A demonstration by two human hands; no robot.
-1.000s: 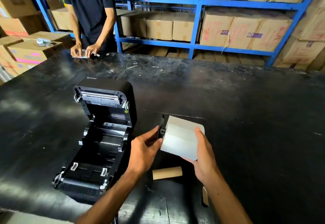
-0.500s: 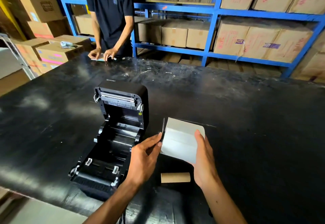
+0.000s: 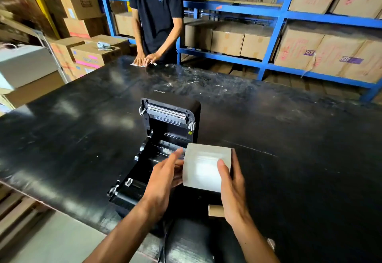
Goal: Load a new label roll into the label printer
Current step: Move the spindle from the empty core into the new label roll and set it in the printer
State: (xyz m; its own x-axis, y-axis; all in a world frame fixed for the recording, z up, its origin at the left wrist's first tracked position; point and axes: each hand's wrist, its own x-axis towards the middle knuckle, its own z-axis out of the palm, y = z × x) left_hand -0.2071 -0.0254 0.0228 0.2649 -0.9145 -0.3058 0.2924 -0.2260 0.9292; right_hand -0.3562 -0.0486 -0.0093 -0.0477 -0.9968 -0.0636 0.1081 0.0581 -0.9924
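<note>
Black table (image 3: pixel 289 159) carries open label printer (image 3: pixel 171 122), cardboard core (image 3: pixel 216 211), paper sheet (image 3: pixel 137 64)

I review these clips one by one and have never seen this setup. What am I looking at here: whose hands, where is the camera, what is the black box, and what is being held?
The camera sits on a person's head, looking down at their own bare hands. The left hand and right hand hold a white label roll between them, just above the open label printer, whose lid is tipped back. The printer stands on a black table. A bare cardboard core lies on the table near the right hand. Across the table a second person presses on a paper.
</note>
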